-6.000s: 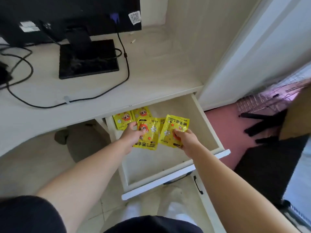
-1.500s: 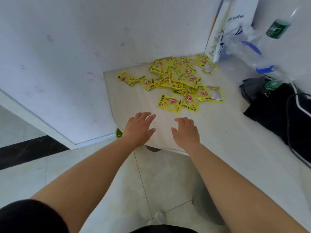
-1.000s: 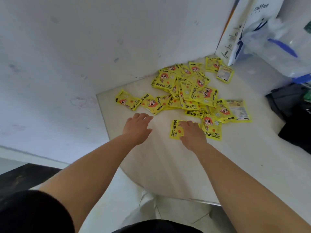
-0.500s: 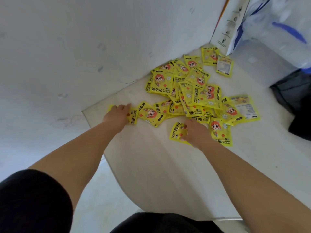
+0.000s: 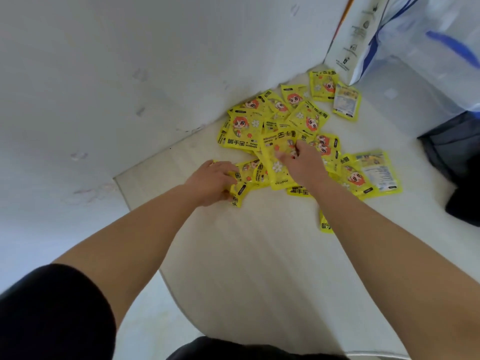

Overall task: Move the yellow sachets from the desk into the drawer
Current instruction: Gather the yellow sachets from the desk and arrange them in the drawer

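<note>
Flat square yellow foil sachets (image 5: pixel 244 131), printed with a red-haired cartoon figure, a white flower and black "HAND WARMER" text, are heaped loosely on the pale desk (image 5: pixel 259 255), overlapping at mixed angles. The heap starts just beside the tall white paper bag (image 5: pixel 348 48) and spreads away from it. Two are turned face-down, pale label backs shown: one (image 5: pixel 346 102) just beside the bag, one (image 5: pixel 376 172) well apart from it. On the heap side away from the bag, one sachet (image 5: pixel 278 162) is pinched by the right hand (image 5: pixel 304 165) above the others. Another (image 5: pixel 240 187) is gripped, crumpled, by the left hand (image 5: pixel 211 181). One stray sachet (image 5: pixel 326 224), partly hidden under the right forearm, lies farthest from the bag.
</note>
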